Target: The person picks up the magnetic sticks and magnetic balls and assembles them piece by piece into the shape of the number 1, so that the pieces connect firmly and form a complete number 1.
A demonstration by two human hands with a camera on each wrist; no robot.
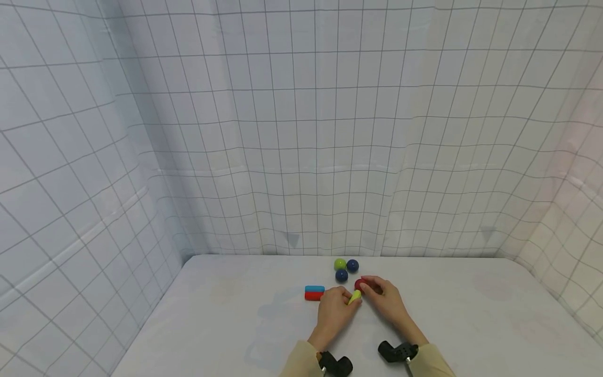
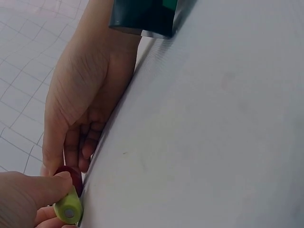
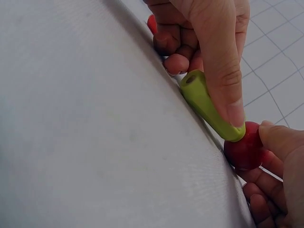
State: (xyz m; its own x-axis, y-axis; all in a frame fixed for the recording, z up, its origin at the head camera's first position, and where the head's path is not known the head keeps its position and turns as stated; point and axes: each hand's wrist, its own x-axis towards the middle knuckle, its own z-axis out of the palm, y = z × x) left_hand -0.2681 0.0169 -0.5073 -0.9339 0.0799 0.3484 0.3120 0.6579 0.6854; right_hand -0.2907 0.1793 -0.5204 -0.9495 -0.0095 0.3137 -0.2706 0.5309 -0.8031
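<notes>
My left hand pinches a short yellow-green rod between thumb and fingers. A round dark spot shows in the rod's end face. Opposite it, my right hand grips a small dark red ball with thumb and fingertips. In the right wrist view one end of the rod meets the ball, low over the white tabletop. The left thumb lies along the rod near this end. From the left wrist, the rod overlaps the red ball, which is partly covered by the left thumb.
Beyond the hands, a lime green ball and two dark blue balls sit close together. A blue rod and a red rod lie side by side left of the left hand. White gridded curtains surround the white table.
</notes>
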